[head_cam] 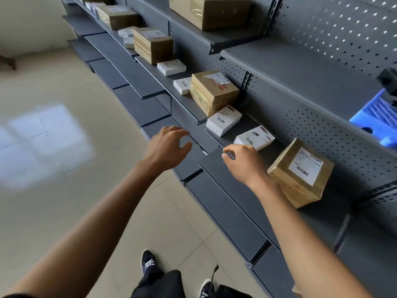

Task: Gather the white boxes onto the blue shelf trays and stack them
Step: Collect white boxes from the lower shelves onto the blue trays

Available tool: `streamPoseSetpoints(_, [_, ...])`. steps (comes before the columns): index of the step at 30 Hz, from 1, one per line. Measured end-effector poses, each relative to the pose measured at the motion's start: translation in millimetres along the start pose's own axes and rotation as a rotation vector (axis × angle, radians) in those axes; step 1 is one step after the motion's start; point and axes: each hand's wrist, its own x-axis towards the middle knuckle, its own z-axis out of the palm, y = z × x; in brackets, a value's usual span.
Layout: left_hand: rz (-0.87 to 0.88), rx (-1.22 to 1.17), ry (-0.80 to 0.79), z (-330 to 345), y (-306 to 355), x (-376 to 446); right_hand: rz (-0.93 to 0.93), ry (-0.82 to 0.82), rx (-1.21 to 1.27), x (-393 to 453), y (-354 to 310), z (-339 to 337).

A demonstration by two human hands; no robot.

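Both empty hands, left (pixel 169 145) and right (pixel 245 162), fingers loosely curled, near white boxes (pixel 253 137) on grey shelf (pixel 214 166)

Two hands (pixel 169 145) — six brown boxes (pixel 213 93), about seven white boxes (pixel 223 120).

White boxes (pixel 254 138) lie flat along grey shelf; blue tray (pixel 374 119) above

Brown cardboard parcels sit along the grey metal shelving (pixel 225 203) — one with a white label (pixel 300 173) nearest, another (pixel 212 93) farther along, a third (pixel 152 45) beyond it. A pegboard back panel (pixel 335 35) rises behind. Below lie pale floor tiles (pixel 53 130) — and dark sneakers (pixel 148 261).
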Motion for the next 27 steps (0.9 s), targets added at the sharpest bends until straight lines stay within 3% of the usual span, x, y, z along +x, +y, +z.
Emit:
streamPoseSetpoints(13, [0.306,0.004,-0.195,33,-37,102,0.373,0.050,0.053,41,-2,37])
streamPoseSetpoints(27, [0.319,0.070,-0.402,113,-45,206,0.492,-0.008,0.085,121,79,91])
